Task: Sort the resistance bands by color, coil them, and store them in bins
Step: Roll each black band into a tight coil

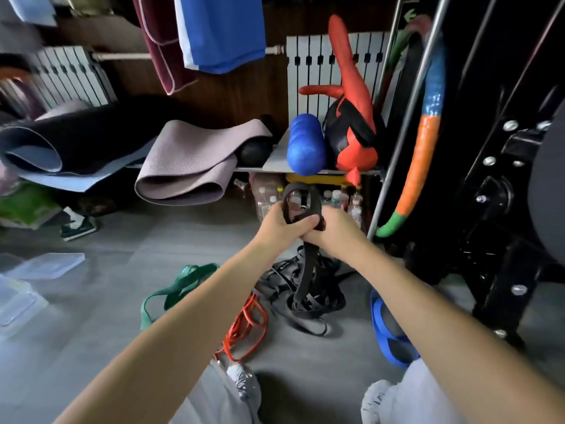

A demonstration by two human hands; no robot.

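Both hands are raised above the floor and hold one black resistance band (302, 206). My left hand (279, 223) grips its looped upper part, and my right hand (331, 232) grips it just beside, fingers curled round it. The band's tail hangs down to a tangled pile of black bands (308, 298) on the floor. A green band (180, 286) lies left of the pile, a red-orange band (247, 325) in front of it, and a blue band (382, 328) at the right, partly hidden by my right arm.
Clear plastic bins and lids (36, 273) sit on the grey floor at the left. A low shelf (275, 168) ahead carries rolled mats, a blue foam roller (305, 145) and a red bag. A black machine frame (495, 209) stands at the right. My knees are at the bottom.
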